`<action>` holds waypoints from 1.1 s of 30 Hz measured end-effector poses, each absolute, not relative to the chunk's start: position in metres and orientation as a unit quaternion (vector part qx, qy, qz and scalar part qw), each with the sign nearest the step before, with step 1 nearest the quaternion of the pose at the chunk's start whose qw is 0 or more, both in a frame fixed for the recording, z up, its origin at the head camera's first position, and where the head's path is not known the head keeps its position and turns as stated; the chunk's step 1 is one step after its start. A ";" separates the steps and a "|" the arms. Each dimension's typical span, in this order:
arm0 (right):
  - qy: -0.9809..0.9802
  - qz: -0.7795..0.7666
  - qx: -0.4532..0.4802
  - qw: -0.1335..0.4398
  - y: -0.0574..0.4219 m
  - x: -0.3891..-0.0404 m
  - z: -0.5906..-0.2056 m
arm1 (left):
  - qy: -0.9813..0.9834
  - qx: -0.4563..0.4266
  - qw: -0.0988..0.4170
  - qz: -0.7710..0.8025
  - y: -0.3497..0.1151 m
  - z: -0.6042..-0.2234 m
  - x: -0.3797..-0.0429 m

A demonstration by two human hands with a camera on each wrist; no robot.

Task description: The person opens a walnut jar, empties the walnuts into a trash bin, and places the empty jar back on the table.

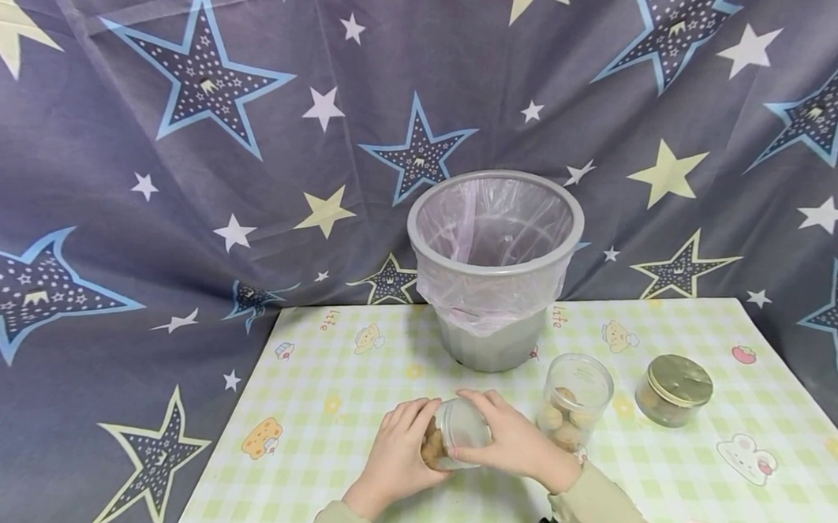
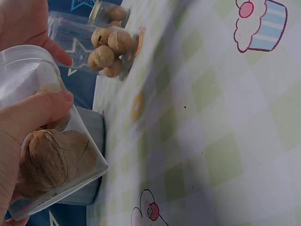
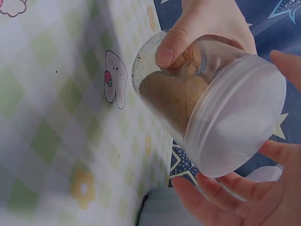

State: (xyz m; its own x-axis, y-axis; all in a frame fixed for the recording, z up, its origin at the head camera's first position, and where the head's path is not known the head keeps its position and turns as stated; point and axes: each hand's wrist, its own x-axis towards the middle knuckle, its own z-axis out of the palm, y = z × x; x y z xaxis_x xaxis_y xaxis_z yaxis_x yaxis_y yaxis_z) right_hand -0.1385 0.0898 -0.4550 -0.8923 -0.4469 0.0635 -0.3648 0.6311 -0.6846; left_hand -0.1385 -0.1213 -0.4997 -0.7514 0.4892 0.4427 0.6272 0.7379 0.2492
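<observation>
Clear plastic jar tips sideways, held by the left hand, over the near part of the desk. I see the right hand spread around its lid, still on, walnuts inside.

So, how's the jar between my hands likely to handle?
The jar looks stiff but perhaps slippery, being smooth and clear. Its round shape could let it roll on its side. The walnuts inside may shift when it tilts.
</observation>
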 end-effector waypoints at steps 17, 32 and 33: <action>0.863 -0.372 -0.341 -0.007 0.098 -0.140 -0.459 | -0.922 -0.295 0.142 -0.209 -0.121 -0.497 -0.137; 0.877 -0.377 -0.299 0.002 0.101 -0.138 -0.461 | -0.915 -0.303 0.168 -0.206 -0.119 -0.500 -0.136; 0.879 -0.377 -0.292 0.003 0.101 -0.138 -0.461 | -0.915 -0.304 0.170 -0.205 -0.118 -0.499 -0.137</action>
